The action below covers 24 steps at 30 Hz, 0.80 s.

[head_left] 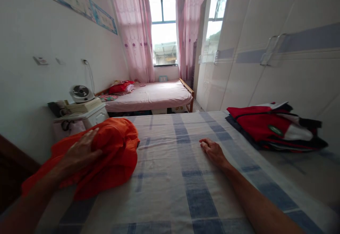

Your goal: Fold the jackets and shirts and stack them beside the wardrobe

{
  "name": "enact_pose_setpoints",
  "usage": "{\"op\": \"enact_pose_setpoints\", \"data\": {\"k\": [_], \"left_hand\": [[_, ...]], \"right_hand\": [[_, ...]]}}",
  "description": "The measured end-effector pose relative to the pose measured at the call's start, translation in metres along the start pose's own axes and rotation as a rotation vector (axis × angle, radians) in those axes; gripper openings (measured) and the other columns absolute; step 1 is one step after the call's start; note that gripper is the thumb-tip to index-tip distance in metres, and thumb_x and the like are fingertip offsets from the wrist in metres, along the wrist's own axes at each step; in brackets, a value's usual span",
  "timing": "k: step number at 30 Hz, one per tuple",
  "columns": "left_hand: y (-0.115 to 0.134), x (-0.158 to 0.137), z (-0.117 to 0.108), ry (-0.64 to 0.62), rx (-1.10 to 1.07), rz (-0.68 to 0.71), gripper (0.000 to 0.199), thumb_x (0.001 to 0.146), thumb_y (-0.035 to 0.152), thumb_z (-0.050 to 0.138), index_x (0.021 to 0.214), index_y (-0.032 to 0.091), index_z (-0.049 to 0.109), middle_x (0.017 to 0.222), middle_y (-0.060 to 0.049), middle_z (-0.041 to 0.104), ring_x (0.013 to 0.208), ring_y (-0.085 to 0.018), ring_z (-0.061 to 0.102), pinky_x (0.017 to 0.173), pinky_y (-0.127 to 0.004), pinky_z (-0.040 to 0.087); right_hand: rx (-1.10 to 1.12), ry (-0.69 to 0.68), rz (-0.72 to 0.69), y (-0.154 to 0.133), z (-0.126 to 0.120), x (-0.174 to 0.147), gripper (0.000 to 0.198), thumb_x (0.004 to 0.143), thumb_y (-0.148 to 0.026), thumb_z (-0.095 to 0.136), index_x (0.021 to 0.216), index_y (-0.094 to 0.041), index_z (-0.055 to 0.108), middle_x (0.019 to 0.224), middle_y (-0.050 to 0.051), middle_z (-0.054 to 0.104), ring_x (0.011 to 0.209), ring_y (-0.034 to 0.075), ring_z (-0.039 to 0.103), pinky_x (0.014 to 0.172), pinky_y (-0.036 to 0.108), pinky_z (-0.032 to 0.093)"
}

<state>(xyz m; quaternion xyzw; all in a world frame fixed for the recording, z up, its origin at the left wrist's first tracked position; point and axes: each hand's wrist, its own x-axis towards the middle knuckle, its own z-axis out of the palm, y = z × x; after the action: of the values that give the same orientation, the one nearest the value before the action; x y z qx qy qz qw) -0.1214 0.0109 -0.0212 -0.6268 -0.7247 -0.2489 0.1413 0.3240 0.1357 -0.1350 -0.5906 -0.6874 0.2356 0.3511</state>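
Filling the lower frame, our checked bed (164, 191) carries an orange garment (118, 159) at lower left, probably steadied by our flat, unclenched left hand (84, 149) on top; its long axis slants up rightward, bunched end toward centre. Our right hand (213, 152), loosely curled right of centre, holds nothing.

A hand could slide over the checked sheet (162, 163) through the wide gap between the orange cloth (119, 149) and the right hand (214, 152). The cloth makes a puffy heap that blocks the left side, with the left hand (83, 149) lying on top of it. Right of the right hand there is some more room, then the pile of clothes (265, 124) is in the way. Behind it, the tall closet (300, 78) is like a wall.
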Motion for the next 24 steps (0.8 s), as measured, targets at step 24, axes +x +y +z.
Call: {"op": "enact_pose_setpoints", "data": {"k": [24], "left_hand": [[0.114, -0.064, 0.154, -0.061, -0.305, 0.615, 0.026, 0.086, 0.034, 0.051, 0.107, 0.028, 0.066, 0.117, -0.005, 0.066, 0.105, -0.021, 0.064, 0.085, -0.032, 0.055]], "right_hand": [[-0.373, 0.593, 0.307, 0.095, -0.221, 0.091, 0.036, 0.079, -0.014, 0.053, 0.113, -0.003, 0.051, 0.124, 0.029, 0.048, 0.124, 0.035, 0.043, 0.101, 0.047, 0.031]]}}
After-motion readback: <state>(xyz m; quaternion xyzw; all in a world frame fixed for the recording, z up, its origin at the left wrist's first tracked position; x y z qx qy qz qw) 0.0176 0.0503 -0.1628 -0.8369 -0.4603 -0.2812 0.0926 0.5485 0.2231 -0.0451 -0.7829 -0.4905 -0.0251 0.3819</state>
